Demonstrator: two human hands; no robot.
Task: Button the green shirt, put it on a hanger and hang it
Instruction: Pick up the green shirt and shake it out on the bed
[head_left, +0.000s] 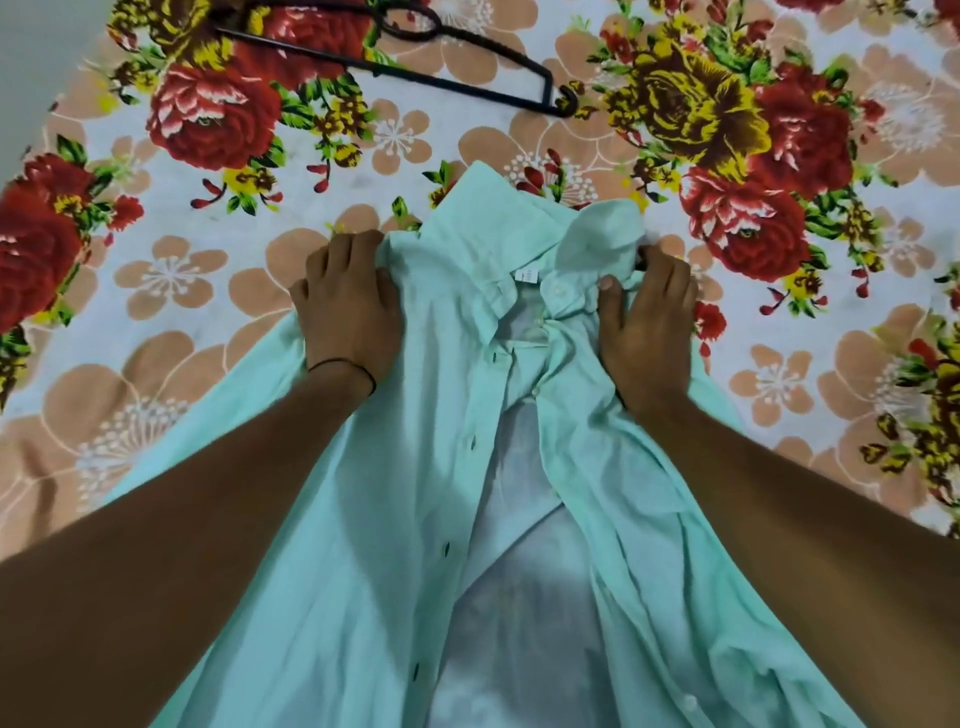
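The pale green shirt lies front up on a flowered bedsheet, collar pointing away from me. Its front hangs open, with buttonholes down the left placket and the inner back panel showing. My left hand grips the fabric at the shirt's left shoulder, fingers curled over the edge. My right hand holds the crumpled right shoulder beside the collar, thumb on top. A black hanger lies flat on the sheet beyond the shirt, apart from both hands.
The flowered bedsheet covers the whole surface, with open sheet left and right of the shirt. A thin dark band circles my left wrist. A grey strip shows past the sheet's edge at the top left corner.
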